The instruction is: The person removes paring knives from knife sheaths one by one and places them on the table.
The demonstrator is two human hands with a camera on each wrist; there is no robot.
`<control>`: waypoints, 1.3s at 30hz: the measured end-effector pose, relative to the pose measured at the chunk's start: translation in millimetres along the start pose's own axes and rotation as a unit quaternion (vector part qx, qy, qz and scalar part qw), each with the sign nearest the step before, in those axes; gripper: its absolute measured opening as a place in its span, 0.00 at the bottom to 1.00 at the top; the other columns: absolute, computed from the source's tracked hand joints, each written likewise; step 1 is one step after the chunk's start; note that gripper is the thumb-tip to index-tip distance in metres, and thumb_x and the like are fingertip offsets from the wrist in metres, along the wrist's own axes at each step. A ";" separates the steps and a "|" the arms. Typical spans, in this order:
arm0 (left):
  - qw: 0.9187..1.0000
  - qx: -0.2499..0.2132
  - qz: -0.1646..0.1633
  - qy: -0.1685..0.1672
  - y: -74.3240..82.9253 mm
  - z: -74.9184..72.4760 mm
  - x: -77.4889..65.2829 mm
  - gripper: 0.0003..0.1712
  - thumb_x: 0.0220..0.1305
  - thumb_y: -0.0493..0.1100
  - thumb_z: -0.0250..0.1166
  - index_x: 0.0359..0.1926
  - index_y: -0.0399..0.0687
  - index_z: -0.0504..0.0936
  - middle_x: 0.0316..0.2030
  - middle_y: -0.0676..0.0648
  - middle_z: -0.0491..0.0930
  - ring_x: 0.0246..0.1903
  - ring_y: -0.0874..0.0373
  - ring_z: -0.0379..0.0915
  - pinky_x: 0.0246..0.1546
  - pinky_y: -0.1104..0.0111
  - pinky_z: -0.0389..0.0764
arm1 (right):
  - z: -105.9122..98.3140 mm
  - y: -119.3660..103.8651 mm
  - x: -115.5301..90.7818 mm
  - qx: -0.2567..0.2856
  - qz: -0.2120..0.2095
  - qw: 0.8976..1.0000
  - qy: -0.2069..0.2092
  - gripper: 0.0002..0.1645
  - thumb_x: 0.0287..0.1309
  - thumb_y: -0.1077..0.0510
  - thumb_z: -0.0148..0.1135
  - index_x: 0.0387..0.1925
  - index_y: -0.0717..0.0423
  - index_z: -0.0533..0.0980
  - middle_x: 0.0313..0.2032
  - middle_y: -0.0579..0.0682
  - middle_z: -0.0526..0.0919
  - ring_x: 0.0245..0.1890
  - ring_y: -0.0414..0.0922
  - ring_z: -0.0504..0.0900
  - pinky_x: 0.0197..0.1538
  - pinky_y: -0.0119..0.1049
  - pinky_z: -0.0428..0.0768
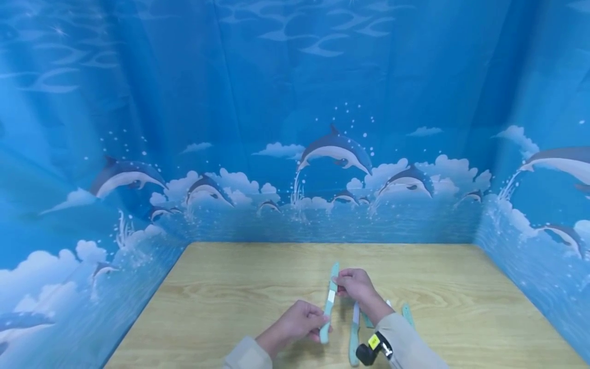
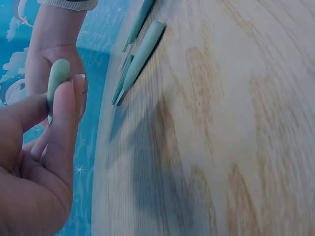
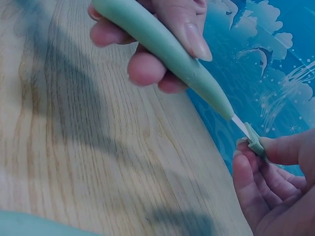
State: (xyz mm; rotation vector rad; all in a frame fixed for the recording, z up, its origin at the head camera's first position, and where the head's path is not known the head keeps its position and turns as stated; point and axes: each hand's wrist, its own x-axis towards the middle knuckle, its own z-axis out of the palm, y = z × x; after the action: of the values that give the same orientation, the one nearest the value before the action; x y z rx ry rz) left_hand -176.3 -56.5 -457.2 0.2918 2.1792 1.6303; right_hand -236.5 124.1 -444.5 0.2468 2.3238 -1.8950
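Note:
In the head view a knife with a mint-green handle (image 1: 324,328) stands raised over the table, tilted slightly, a short stretch of pale blade (image 1: 331,296) showing. My left hand (image 1: 301,323) grips the handle, thumb along it in the right wrist view. My right hand (image 1: 355,284) pinches the mint-green blade cover (image 1: 335,271) at the far end; the right wrist view shows this cover (image 3: 253,140) between thumb and fingers, the blade running into it. Much of the blade is hidden inside the cover. The handle's rounded end (image 2: 59,71) faces the left wrist camera.
A second knife with a green handle (image 1: 354,346) and pale blade lies on the wooden table (image 1: 230,287) beneath my right forearm. Another green piece (image 1: 407,313) lies right of that forearm, with more partly hidden under it. A blue dolphin-print curtain (image 1: 276,102) surrounds the table.

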 end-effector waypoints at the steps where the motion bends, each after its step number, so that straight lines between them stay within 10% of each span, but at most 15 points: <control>1: 1.000 0.000 -0.001 0.000 -0.1 0.2 -0.1 0.07 0.65 0.37 0.63 0.35 0.37 0.84 0.28 0.44 0.86 0.24 0.56 0.82 0.28 0.67 0.87 | 0.1 -0.2 -0.1 -0.001 0.001 1.000 0.000 0.20 0.62 0.64 0.61 0.52 0.74 0.71 0.36 0.59 0.82 0.32 0.46 0.82 0.39 0.38 0.87; 39: 0.999 -0.017 -0.005 -0.031 -2.9 -1.7 -4.0 0.07 0.65 0.37 0.63 0.37 0.36 0.83 0.31 0.41 0.86 0.27 0.53 0.84 0.30 0.66 0.87 | -4.7 -2.5 4.4 0.013 0.007 1.000 0.011 0.18 0.61 0.66 0.60 0.51 0.73 0.73 0.34 0.57 0.82 0.25 0.42 0.81 0.36 0.37 0.87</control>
State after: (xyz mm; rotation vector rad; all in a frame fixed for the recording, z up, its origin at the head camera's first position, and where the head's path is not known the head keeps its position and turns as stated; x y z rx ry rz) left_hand -173.2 -60.5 -458.8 0.3179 2.1005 1.6303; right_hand -241.3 128.4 -442.1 0.2859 2.3072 -1.9262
